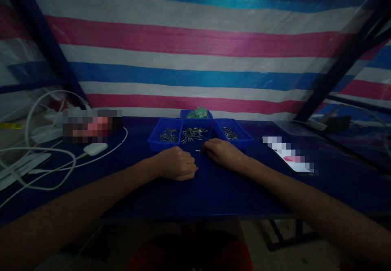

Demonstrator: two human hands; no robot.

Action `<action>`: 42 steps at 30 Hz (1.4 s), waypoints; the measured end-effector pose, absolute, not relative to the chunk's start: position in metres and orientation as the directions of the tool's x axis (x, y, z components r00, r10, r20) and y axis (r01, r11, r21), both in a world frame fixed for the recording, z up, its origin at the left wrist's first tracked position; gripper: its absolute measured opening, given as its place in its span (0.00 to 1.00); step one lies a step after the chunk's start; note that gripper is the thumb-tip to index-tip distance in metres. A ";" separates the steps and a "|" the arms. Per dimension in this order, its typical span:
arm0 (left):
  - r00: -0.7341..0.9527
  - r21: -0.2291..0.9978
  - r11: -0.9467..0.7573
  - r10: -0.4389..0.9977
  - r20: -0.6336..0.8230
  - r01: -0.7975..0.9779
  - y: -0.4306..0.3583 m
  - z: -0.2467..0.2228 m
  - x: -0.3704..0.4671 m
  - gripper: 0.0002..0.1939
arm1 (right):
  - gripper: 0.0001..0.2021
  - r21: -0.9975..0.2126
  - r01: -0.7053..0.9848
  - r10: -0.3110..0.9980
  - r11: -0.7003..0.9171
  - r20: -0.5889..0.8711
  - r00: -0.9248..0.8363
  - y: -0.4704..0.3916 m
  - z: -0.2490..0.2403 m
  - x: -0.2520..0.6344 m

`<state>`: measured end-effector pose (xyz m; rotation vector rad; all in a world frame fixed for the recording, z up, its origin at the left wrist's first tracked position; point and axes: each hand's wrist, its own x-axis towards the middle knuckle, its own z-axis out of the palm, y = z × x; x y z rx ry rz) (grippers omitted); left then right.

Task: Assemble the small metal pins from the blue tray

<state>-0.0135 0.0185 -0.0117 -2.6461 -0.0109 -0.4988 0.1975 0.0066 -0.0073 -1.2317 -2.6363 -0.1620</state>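
Two bare forearms, the left (79, 199) and the right (305, 197), reach from the lower corners over a dark blue table (195, 199). The left hand (179, 164) rests on its surface in front of the left blue tray (163, 145), fingers curled inward; whether they grip anything I cannot tell. The right hand (224, 153) lies slightly farther forward, fingers bent and tips lowered towards the tabletop; their grip is hidden too. A small pale piece (198, 150) lies between the hands, just beside the right fingertips. Beyond it, slender metal pieces (193, 134) lie in a loose pile between the left tray and the right blue tray (244, 141), which both contain similar pieces. Behind the pile, a third blue tray (183, 114) holds green plastic (198, 113). White cables (75, 163) loop at left; a phone (295, 166) lies at right.
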 end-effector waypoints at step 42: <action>0.926 -0.444 -0.889 -0.066 0.371 0.115 0.018 -0.010 -0.013 0.15 | 0.06 0.115 0.762 0.718 0.637 0.272 -0.641 0.001 -0.006 0.193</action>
